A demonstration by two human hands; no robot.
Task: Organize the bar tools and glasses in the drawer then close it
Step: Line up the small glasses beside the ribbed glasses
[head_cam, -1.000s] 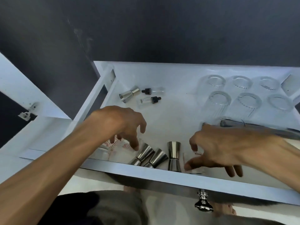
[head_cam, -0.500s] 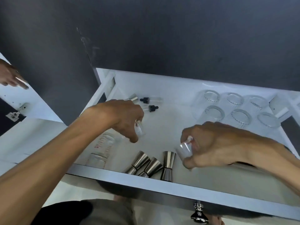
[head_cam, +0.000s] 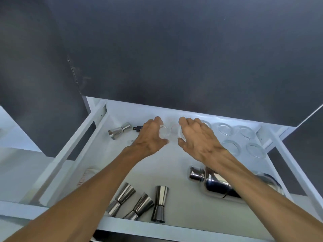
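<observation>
The white drawer (head_cam: pixel 174 226) stands open below me. My left hand (head_cam: pixel 148 137) grips a small clear shot glass (head_cam: pixel 164 132) at the drawer's back middle. My right hand (head_cam: pixel 197 137) holds a second small clear glass (head_cam: pixel 176 131) right beside it. Several clear tumblers (head_cam: pixel 225 131) stand in rows at the back right. A steel cocktail shaker (head_cam: pixel 218 184) lies on its side under my right forearm. Three steel jiggers (head_cam: pixel 139 205) lie near the front wall. A fourth jigger (head_cam: pixel 119 131) and a dropper bottle (head_cam: pixel 138 128) lie at the back left.
A clear measuring glass with red marks (head_cam: pixel 85 177) lies by the drawer's left wall, partly hidden by my left forearm. A dark cabinet front (head_cam: pixel 174 58) rises behind the drawer. White side rails (head_cam: pixel 76 145) run along both sides of the drawer.
Both hands have picked up small glasses from the front of the drawer and carried them to the back middle, next to the tumblers. The camera has tilted up.
</observation>
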